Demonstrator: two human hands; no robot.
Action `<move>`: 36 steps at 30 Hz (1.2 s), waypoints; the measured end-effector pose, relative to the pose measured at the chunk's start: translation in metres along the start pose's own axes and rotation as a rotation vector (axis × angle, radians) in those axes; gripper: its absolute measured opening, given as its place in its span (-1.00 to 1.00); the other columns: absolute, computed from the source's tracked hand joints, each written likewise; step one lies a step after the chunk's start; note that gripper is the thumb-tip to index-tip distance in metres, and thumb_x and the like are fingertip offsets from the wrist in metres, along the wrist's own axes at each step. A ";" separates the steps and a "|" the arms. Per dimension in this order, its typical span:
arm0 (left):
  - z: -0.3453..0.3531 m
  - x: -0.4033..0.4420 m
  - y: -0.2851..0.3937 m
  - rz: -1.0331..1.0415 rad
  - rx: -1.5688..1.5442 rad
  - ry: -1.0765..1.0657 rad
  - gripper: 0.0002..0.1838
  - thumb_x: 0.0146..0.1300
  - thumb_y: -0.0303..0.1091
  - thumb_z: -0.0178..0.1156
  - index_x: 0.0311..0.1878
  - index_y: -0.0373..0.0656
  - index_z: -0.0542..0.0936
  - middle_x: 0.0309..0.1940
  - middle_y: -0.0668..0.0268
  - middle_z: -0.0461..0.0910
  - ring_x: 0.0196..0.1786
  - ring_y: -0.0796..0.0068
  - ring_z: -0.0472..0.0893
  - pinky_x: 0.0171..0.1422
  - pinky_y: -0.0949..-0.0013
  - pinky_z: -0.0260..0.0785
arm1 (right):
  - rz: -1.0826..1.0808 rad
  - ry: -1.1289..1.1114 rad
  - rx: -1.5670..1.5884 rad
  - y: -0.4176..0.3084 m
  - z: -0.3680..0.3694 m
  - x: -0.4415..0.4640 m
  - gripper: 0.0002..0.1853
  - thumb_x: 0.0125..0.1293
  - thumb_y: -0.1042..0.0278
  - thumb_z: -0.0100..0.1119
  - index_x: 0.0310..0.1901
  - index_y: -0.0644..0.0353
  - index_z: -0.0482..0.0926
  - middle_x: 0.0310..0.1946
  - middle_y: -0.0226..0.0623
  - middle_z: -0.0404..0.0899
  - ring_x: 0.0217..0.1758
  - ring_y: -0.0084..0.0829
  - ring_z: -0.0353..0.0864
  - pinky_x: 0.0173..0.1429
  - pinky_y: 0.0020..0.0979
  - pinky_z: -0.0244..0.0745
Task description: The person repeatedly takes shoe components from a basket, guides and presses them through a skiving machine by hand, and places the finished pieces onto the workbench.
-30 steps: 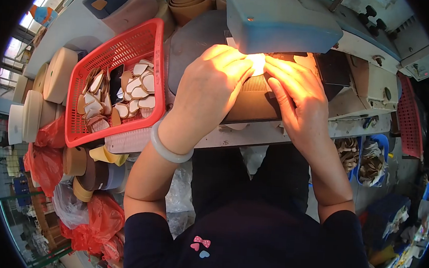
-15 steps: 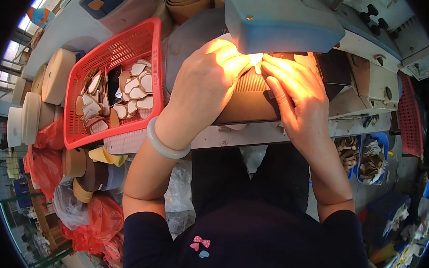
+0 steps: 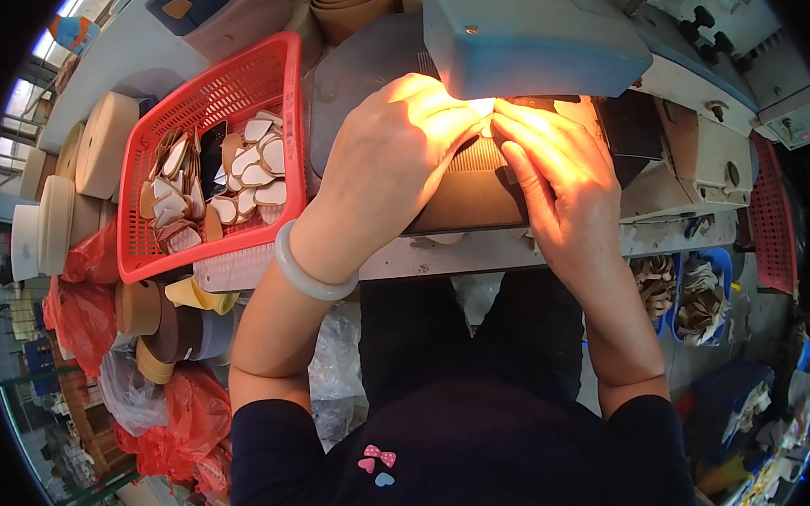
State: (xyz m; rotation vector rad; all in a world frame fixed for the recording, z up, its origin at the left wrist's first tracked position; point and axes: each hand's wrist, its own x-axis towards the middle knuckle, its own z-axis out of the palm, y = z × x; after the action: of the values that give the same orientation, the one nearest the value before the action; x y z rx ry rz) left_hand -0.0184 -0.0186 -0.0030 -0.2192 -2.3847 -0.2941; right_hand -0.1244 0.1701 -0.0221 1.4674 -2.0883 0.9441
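Both hands work close together under the blue machine head (image 3: pixel 538 52), in strong warm lamplight. My left hand (image 3: pixel 388 155), with a pale bangle (image 3: pixel 315 275) at its wrist, has its fingers bent and pressed together at the bright spot. My right hand (image 3: pixel 563 175) faces it from the other side, fingertips nearly meeting the left ones and thumb tucked below. A small pale piece (image 3: pixel 487 128) shows between the fingertips; glare hides its shape. Below the fingers lies a ribbed brown surface (image 3: pixel 476 160) of the machine.
Left of my hands, a red plastic basket (image 3: pixel 295 107) holds many small white-faced pieces (image 3: pixel 252 174) with brown edges. Rolls of strip material (image 3: pixel 110 147) and red bags (image 3: pixel 196 416) stand further left. Blue bins (image 3: pixel 723 282) with scraps sit low on the right.
Both hands stay almost in the same place. The small pale piece between the fingertips shows slightly less than before, and the whole view has shifted very slightly.
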 end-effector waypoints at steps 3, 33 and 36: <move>0.000 0.001 0.000 0.005 -0.026 0.017 -0.82 0.34 -0.45 0.43 -0.02 -0.22 0.83 -0.03 0.25 0.83 -0.04 0.15 0.74 0.12 0.17 0.62 | -0.003 -0.001 0.001 0.000 0.000 0.001 -0.75 0.48 0.33 0.38 0.09 0.19 0.82 0.08 -0.27 0.83 0.18 -0.22 0.76 0.30 -0.18 0.55; 0.013 0.009 -0.024 -0.125 -0.022 0.023 -0.86 0.37 -0.40 0.39 -0.14 -0.28 0.73 -0.25 0.08 0.71 -0.14 -0.01 0.71 -0.07 0.06 0.58 | 0.015 0.037 0.054 0.001 0.001 0.001 -0.74 0.49 0.32 0.37 0.12 0.19 0.81 0.06 -0.24 0.84 0.14 -0.16 0.78 0.23 -0.16 0.61; 0.012 0.009 -0.029 -0.134 0.013 -0.012 -0.77 0.38 -0.32 0.46 -0.03 -0.27 0.76 -0.12 -0.03 0.76 -0.08 -0.12 0.72 -0.02 0.03 0.56 | -0.102 0.162 0.110 0.007 0.007 -0.004 -0.76 0.42 0.36 0.44 0.07 0.18 0.82 -0.02 -0.27 0.85 0.05 -0.16 0.80 0.18 -0.16 0.62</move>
State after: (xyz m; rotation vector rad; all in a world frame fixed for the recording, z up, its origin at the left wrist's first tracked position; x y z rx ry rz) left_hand -0.0401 -0.0426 -0.0098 -0.0552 -2.4168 -0.3399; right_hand -0.1288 0.1692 -0.0317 1.4826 -1.8553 1.1136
